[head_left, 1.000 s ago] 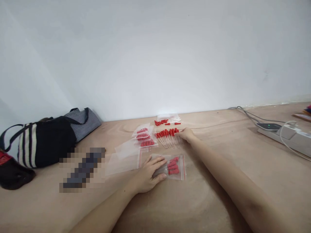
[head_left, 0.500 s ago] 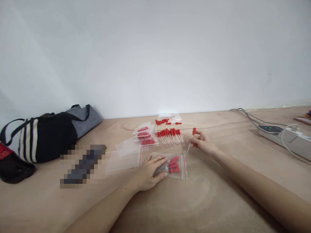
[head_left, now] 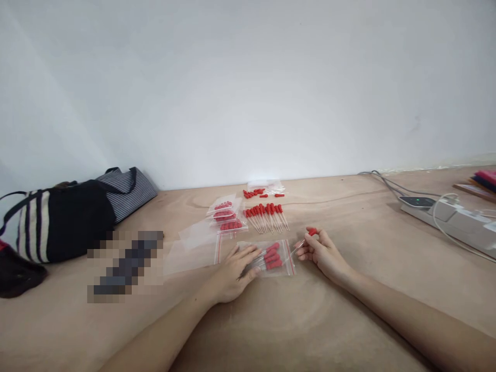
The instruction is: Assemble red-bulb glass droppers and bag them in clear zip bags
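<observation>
My left hand [head_left: 234,274] lies flat on a clear bag [head_left: 271,257] with red zip lines, fingers spread and pressing its left part to the worktop [head_left: 294,320]. Through the plastic I see several red-capped sticks; my fingers cover the rest of the bag, so I cannot count them.

My right hand [head_left: 323,253] rests just right of the bag, fingers pinched narrow on one stick [head_left: 306,238]. Its red cap shows at my fingertips and the thin pale shaft slants down-left to the bag's right edge. Whether the tip is inside the mouth or only touching it, I cannot tell; the plastic is too clear and the shaft too fine.

Beyond the bag lies a row of loose sticks [head_left: 265,216], caps away from me. Left of them is a small stack of filled bags [head_left: 227,217], overlapping so I cannot count them. Farther back, loose caps [head_left: 256,193] lie by more clear plastic, hard to make out against the wood.

At the left a striped tote [head_left: 70,217] is cut off by the frame, with a blurred-out patch in front of it. At the right a power strip [head_left: 449,217] with cables runs off the edge.
</observation>
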`<state>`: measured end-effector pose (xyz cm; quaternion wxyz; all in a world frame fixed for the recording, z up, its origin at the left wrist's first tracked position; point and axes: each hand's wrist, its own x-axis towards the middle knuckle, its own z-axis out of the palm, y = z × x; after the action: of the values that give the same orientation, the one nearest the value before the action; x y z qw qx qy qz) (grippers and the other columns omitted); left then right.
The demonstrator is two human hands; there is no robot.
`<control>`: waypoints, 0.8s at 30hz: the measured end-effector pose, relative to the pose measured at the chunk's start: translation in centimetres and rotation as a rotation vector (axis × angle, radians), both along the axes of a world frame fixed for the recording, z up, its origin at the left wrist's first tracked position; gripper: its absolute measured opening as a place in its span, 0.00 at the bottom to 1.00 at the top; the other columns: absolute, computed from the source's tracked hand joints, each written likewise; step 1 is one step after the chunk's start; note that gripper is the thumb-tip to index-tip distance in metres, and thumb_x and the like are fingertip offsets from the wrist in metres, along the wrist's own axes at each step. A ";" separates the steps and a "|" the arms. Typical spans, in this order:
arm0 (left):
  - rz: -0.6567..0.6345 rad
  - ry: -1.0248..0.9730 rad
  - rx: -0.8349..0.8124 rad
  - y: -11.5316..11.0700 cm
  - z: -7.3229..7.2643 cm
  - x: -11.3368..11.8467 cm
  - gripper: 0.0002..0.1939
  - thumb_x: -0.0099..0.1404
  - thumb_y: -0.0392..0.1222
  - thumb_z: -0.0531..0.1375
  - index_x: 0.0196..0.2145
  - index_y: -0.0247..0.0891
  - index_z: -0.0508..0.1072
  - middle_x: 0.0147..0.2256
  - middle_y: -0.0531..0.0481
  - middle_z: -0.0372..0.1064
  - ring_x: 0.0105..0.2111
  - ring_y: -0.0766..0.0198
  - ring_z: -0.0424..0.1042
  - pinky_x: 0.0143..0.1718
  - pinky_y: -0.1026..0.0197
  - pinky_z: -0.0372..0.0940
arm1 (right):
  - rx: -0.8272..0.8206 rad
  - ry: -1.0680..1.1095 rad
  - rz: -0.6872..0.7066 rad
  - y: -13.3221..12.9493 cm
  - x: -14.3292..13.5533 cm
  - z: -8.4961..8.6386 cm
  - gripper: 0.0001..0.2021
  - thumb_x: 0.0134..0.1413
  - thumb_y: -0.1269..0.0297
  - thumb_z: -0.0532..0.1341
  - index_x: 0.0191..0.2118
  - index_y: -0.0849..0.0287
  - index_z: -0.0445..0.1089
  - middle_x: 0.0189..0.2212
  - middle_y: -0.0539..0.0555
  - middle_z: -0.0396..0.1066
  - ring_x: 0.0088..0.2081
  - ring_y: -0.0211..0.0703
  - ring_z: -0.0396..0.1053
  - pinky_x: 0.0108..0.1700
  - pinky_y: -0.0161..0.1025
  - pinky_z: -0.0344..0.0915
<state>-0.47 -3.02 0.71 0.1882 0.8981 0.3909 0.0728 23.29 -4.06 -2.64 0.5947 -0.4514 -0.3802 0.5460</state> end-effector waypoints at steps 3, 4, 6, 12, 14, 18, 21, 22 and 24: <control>-0.005 0.009 -0.017 -0.1 0.5 -0.2 0.23 0.64 0.48 0.46 0.56 0.41 0.53 0.58 0.48 0.47 0.58 0.58 0.42 0.57 0.48 0.41 | -0.025 0.003 0.039 -0.4 0.4 -0.1 0.17 0.44 0.52 0.58 0.35 0.56 0.54 0.24 0.48 0.66 0.22 0.35 0.67 0.26 0.35 0.66; -0.006 0.010 -0.013 -0.1 0.6 -0.2 0.23 0.64 0.48 0.47 0.56 0.42 0.53 0.58 0.48 0.47 0.59 0.58 0.42 0.57 0.48 0.42 | -0.030 0.002 0.040 -0.5 0.5 -0.1 0.16 0.43 0.53 0.60 0.34 0.57 0.56 0.24 0.48 0.66 0.23 0.35 0.67 0.28 0.35 0.66; -0.009 0.009 0.003 -0.2 0.5 -0.2 0.23 0.64 0.48 0.47 0.56 0.43 0.53 0.58 0.49 0.48 0.58 0.58 0.42 0.57 0.48 0.42 | -0.045 0.005 0.055 -0.9 0.6 -0.1 0.15 0.41 0.56 0.62 0.31 0.58 0.58 0.23 0.48 0.65 0.24 0.34 0.67 0.31 0.35 0.67; -0.019 -0.007 0.051 0.1 -0.2 -0.1 0.23 0.64 0.47 0.48 0.56 0.43 0.52 0.58 0.49 0.49 0.58 0.58 0.45 0.58 0.48 0.39 | -0.046 -0.108 0.142 -1.8 0.1 0.5 0.20 0.33 0.57 0.66 0.30 0.58 0.57 0.21 0.45 0.64 0.20 0.33 0.66 0.22 0.32 0.64; -0.020 -0.004 0.054 0.1 -0.3 0.0 0.23 0.64 0.47 0.47 0.56 0.43 0.52 0.57 0.49 0.49 0.58 0.59 0.45 0.58 0.48 0.39 | -0.050 -0.207 0.197 -1.9 -0.2 0.5 0.19 0.32 0.56 0.66 0.28 0.58 0.57 0.18 0.44 0.64 0.16 0.31 0.63 0.18 0.30 0.60; -0.017 0.022 0.047 0.1 -0.1 0.0 0.23 0.64 0.47 0.47 0.56 0.41 0.53 0.58 0.48 0.48 0.58 0.59 0.44 0.58 0.48 0.40 | -0.061 -0.352 0.282 -1.7 -0.2 0.5 0.17 0.33 0.55 0.65 0.27 0.61 0.62 0.14 0.43 0.62 0.12 0.28 0.57 0.13 0.27 0.54; -0.023 0.024 0.045 0.0 0.1 0.1 0.23 0.64 0.48 0.47 0.56 0.41 0.53 0.58 0.48 0.48 0.58 0.59 0.44 0.58 0.48 0.39 | -0.053 -0.417 0.378 -1.3 -0.1 0.5 0.16 0.36 0.55 0.63 0.28 0.62 0.66 0.12 0.42 0.60 0.10 0.26 0.53 0.11 0.26 0.50; -0.026 0.019 0.046 0.0 0.1 0.0 0.23 0.64 0.48 0.46 0.56 0.42 0.53 0.58 0.48 0.48 0.58 0.59 0.45 0.58 0.48 0.39 | -0.048 -0.436 0.404 -1.1 -0.1 0.5 0.15 0.36 0.56 0.63 0.28 0.62 0.66 0.13 0.43 0.61 0.10 0.25 0.52 0.11 0.26 0.50; -0.029 0.009 0.047 0.0 0.0 0.0 0.23 0.64 0.49 0.46 0.56 0.42 0.53 0.58 0.48 0.48 0.58 0.59 0.45 0.58 0.48 0.39 | -0.030 -0.456 0.436 -0.7 -0.2 0.6 0.12 0.35 0.58 0.63 0.26 0.62 0.66 0.14 0.43 0.62 0.10 0.25 0.52 0.10 0.26 0.49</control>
<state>-0.45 -3.02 0.73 0.1664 0.9080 0.3770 0.0754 23.05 -4.75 -2.05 0.3563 -0.4790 -0.5833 0.5508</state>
